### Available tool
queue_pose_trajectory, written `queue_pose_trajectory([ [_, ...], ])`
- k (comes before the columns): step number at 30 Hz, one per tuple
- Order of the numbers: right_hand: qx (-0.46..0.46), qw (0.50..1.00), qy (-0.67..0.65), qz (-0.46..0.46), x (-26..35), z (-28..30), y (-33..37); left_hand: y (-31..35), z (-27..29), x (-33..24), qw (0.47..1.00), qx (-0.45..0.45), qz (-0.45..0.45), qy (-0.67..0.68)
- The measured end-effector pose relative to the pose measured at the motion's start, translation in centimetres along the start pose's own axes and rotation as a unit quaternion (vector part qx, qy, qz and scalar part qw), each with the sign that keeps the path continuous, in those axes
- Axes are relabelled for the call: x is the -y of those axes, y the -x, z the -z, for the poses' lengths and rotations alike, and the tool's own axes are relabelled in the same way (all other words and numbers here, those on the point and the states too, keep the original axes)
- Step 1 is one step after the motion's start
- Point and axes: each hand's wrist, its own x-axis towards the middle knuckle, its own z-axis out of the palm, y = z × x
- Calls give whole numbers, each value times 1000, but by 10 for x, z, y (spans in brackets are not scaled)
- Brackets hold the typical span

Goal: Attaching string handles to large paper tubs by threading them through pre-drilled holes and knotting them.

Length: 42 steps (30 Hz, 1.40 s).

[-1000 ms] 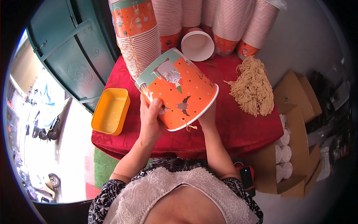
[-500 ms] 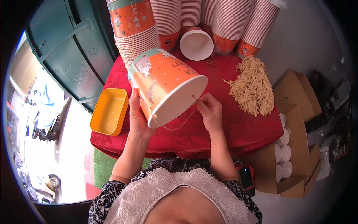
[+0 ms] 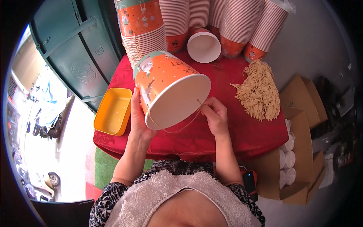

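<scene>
A large orange paper bucket (image 3: 162,77) with a white inside is tilted, its mouth facing me and to the right. My left hand (image 3: 140,117) grips it by its left side. A thin tan cord (image 3: 177,130) hangs in a loop below the rim, running from the bucket's left side to its right. At the right of the rim, my right hand (image 3: 215,113) pinches the cord between thumb and fingers, close to where it meets the wall. The pinched cord end is mostly hidden by the fingers.
On the red-covered table (image 3: 234,140) are a yellow tray (image 3: 112,111) at left and a bundle of tan cords (image 3: 261,90) at right. Stacked buckets (image 3: 242,22) stand behind, with one bucket (image 3: 204,46) on its side. A cardboard box (image 3: 302,151) holds white rolled items.
The bucket has turned slightly, its mouth facing me more. My right hand still pinches the cord at the rim. The whole view has shifted a little.
</scene>
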Motion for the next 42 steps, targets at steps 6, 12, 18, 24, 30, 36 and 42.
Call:
queue_pose_trajectory([
  [6,-61,997,42,-10,8,-18,0,8,-8,7,996,35,-63,-58],
  [12,-103,982,155,-33,6,-24,-1,14,-12,15,987,32,-101,-121],
  [18,-44,991,126,4,1,-9,0,7,-6,7,996,0,-53,-72],
  [24,-86,989,116,-42,-2,-21,0,21,-4,-26,964,7,-174,-201],
  [30,-131,981,135,-40,-1,7,8,25,-15,-115,735,-64,-429,-521],
  [36,-133,982,117,-71,0,-2,11,-24,-23,-218,672,-92,-523,-516],
  [42,-115,977,161,-85,-7,1,15,-100,-43,-289,688,-84,-538,-480],
])
